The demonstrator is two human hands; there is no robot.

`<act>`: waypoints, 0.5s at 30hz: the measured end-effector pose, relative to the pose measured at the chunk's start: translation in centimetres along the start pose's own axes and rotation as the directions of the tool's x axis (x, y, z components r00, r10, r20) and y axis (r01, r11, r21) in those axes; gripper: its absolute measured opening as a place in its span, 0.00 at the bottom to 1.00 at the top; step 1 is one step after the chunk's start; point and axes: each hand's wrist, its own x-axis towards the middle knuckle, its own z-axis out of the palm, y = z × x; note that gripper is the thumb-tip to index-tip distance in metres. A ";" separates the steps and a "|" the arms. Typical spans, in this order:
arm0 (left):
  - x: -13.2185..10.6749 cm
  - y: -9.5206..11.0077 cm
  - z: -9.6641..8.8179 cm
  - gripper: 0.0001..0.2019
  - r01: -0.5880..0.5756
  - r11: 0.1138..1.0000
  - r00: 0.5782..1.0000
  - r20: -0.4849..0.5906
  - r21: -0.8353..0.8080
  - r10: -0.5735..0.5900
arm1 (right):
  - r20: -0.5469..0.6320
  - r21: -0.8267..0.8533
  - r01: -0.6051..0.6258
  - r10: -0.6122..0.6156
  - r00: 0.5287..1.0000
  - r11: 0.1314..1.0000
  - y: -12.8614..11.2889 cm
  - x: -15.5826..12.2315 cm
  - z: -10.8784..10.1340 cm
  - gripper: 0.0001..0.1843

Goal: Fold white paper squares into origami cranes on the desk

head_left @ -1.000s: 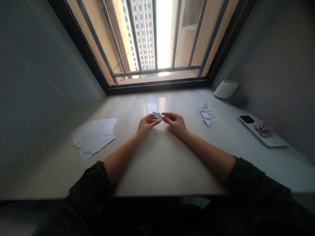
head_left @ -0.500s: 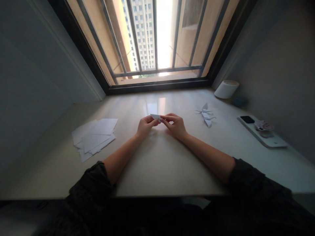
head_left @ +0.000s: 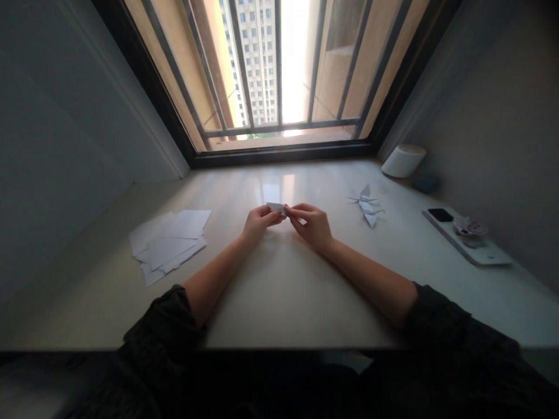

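A small piece of folded white paper (head_left: 275, 206) is held up between my two hands over the middle of the white tabletop (head_left: 297, 291). My left hand (head_left: 258, 223) pinches it from the left, thumb in front. From the right, my right hand (head_left: 311, 224) grips its right end between thumb and forefinger. The fingers cover part of the paper, so its full shape is hidden. To the right of my hands lie white folded paper cranes (head_left: 367, 206), close together.
Loose white paper sheets (head_left: 174, 241) overlap in a pile at the left. A phone (head_left: 465, 237) with a round grip lies at the right. Behind it stand a white cylindrical object (head_left: 404, 160) and a small dark-blue item (head_left: 425, 184). A barred window (head_left: 279, 156) closes off the back.
My right thumb and forefinger have shifted slightly at the paper's right end. Both hands keep hold of it, and the view has moved a little.
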 end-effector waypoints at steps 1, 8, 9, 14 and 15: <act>0.0 0.0 0.0 0.21 0.002 1.000 1.000 -0.001 0.000 -0.002 | 0.008 -0.019 0.011 -0.011 1.000 1.000 0.0 0.0 0.0 0.15; -0.1 0.2 0.0 0.21 0.011 1.000 1.000 -0.002 -0.005 -0.011 | -0.014 -0.066 -0.008 0.007 1.000 0.998 -0.4 0.2 -0.2 0.12; -0.1 0.2 0.0 0.21 0.012 1.000 1.000 -0.003 -0.008 -0.012 | -0.010 -0.039 -0.030 0.029 1.000 0.999 -0.4 0.2 -0.2 0.12; 0.0 -0.1 -0.2 0.23 -0.009 1.000 0.999 0.041 0.001 0.009 | 0.019 0.160 -0.210 0.210 0.978 0.965 -0.2 0.3 -0.1 0.09; 0.1 -0.2 -0.2 0.24 -0.021 1.000 0.998 0.058 0.013 0.020 | 0.021 0.189 -0.248 0.249 0.968 0.950 -0.1 0.3 0.0 0.09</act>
